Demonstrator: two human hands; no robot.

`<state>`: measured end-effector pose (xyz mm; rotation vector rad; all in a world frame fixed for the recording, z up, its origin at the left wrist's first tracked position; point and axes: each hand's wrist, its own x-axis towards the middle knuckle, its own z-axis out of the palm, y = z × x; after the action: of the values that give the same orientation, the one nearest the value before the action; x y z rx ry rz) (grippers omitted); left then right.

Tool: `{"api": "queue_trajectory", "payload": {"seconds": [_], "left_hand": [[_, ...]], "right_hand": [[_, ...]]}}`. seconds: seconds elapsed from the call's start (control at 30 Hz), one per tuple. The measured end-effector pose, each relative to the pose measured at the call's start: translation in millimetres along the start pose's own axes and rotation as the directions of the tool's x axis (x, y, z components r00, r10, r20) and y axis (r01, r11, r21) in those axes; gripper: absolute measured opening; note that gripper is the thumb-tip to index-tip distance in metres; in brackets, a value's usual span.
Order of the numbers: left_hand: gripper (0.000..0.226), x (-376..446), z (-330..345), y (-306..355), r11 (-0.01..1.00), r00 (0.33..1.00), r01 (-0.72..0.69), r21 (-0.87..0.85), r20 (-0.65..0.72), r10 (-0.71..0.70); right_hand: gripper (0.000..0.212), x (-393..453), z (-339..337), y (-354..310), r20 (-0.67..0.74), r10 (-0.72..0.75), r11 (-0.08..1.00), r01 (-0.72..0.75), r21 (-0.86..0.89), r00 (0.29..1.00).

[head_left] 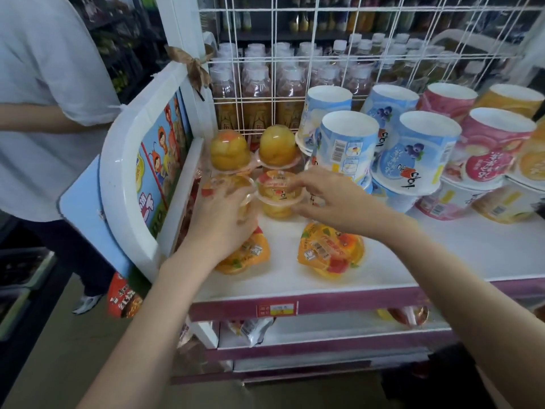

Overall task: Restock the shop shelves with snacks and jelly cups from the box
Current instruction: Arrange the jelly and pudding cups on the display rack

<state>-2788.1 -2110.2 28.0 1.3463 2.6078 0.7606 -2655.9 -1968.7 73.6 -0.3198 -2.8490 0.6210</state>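
On the white top shelf stand stacked clear jelly cups with yellow fruit. My left hand wraps a jelly cup at the stack's left front. My right hand holds the neighbouring jelly cup by its rim, fingers around its lid. Behind them two upside-down jelly cups top the rear stacks. Two more orange jelly cups lie tilted on the shelf: one in front of my right wrist, one partly under my left hand.
Large paper tubs in blue, pink and orange fill the shelf's right half, stacked upside down. A white wire grid backs the shelf, bottles behind it. A white side panel bounds the left. A person in a white shirt stands left. Snack packets lie on the lower shelf.
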Motion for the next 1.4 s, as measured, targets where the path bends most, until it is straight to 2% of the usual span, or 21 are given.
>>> {"api": "queue_trajectory", "payload": {"seconds": [0.1,0.17,0.23,0.37,0.47,0.53,0.57,0.6,0.67,0.77,0.83,0.87,0.9,0.93,1.0,1.07,1.13,1.2,1.3,1.4], "left_hand": [[0.06,-13.7,-2.8,-0.7,0.996,0.988,-0.025,0.08,0.155,0.012],[0.069,-21.2,-7.3,3.8,0.99,0.97,-0.011,0.143,0.243,-0.024],[0.078,-26.7,-11.5,9.6,0.983,0.96,0.0,0.185,0.277,-0.052],[0.069,-35.4,-11.0,18.7,0.978,0.984,0.021,0.208,0.167,-0.057],[0.057,-41.0,-12.4,28.3,1.0,1.0,0.024,-0.016,-0.012,-0.024],[0.051,-40.5,-16.1,34.7,0.972,0.994,0.001,-0.236,-0.108,-0.027],[0.048,-39.2,-17.8,36.9,0.937,0.992,0.025,-0.349,-0.107,-0.067],[0.046,-37.5,-19.5,38.3,0.885,0.99,0.07,-0.461,-0.079,-0.119],[0.04,-32.3,-22.5,41.8,0.723,0.975,0.172,-0.669,0.011,-0.221],[0.031,-25.8,-26.6,48.1,0.537,0.957,0.233,-0.811,0.093,-0.275],[0.028,-20.4,-30.2,48.8,0.483,0.957,0.231,-0.845,0.107,-0.271],[0.027,-18.0,-32.2,48.0,0.471,0.961,0.218,-0.855,0.104,-0.257],[0.03,-14.3,-33.7,44.7,0.485,0.965,0.191,-0.853,0.073,-0.251],[0.035,-10.7,-35.2,40.6,0.553,0.968,0.146,-0.82,0.004,-0.25],[0.043,-5.1,-35.5,29.9,0.748,0.96,0.048,-0.661,-0.176,-0.217],[0.044,-0.3,-30.1,20.9,0.857,0.961,0.005,-0.515,-0.236,-0.147],[0.043,4.9,-15.0,13.3,0.919,0.983,0.0,-0.394,-0.167,-0.072],[0.04,7.6,1.3,5.4,0.968,0.993,0.013,-0.25,-0.109,-0.041],[0.047,13.8,15.6,-5.6,0.993,0.992,0.004,-0.122,-0.121,-0.019],[0.05,17.0,21.2,-9.2,1.0,0.987,-0.027,-0.013,-0.157,0.025]], "right_hand": [[0.043,-22.5,-8.1,0.1,0.14,-0.026,0.999,0.022,0.029,0.99],[0.057,-31.1,-7.2,0.6,0.308,0.018,0.998,0.001,-0.062,0.951],[0.064,-37.3,-0.9,4.5,0.372,0.045,0.986,0.019,-0.166,0.927],[0.068,-43.9,1.0,5.5,0.3,0.08,0.969,-0.004,-0.247,0.951],[0.067,-45.7,1.0,1.6,0.283,0.047,0.971,0.023,-0.237,0.958],[0.065,-45.4,6.6,-3.4,0.221,-0.012,0.992,0.04,-0.123,0.975],[0.066,-44.5,10.4,-5.6,0.166,-0.019,1.0,0.022,-0.014,0.986],[0.069,-43.1,13.7,-6.9,0.113,-0.002,0.99,-0.014,0.141,0.994],[0.069,-38.7,16.8,-10.1,0.071,0.035,0.881,-0.064,0.468,0.997],[0.062,-27.8,22.9,-17.4,0.032,0.06,0.731,-0.066,0.68,0.998],[0.056,-18.7,24.7,-20.9,-0.035,0.117,0.653,-0.05,0.755,0.992],[0.056,-13.5,23.5,-22.4,-0.076,0.139,0.65,-0.033,0.759,0.987],[0.057,-6.9,20.6,-23.7,-0.128,0.15,0.697,-0.013,0.717,0.98],[0.059,1.5,15.4,-24.9,-0.184,0.138,0.789,0.004,0.615,0.973],[0.065,23.0,1.3,-27.1,-0.232,0.036,0.971,0.021,0.238,0.972],[0.068,46.1,-9.6,-28.6,-0.113,-0.019,0.986,0.0,-0.165,0.993],[0.069,65.0,-12.4,-28.9,0.081,0.038,0.906,0.0,-0.422,0.996],[0.063,72.7,-8.8,-26.9,0.178,0.082,0.858,0.021,-0.514,0.981],[0.059,66.4,-3.4,-20.2,0.129,0.06,0.869,0.011,-0.495,0.99],[0.073,49.8,7.3,-12.3,0.074,0.039,0.871,0.002,-0.491,0.996]]}}
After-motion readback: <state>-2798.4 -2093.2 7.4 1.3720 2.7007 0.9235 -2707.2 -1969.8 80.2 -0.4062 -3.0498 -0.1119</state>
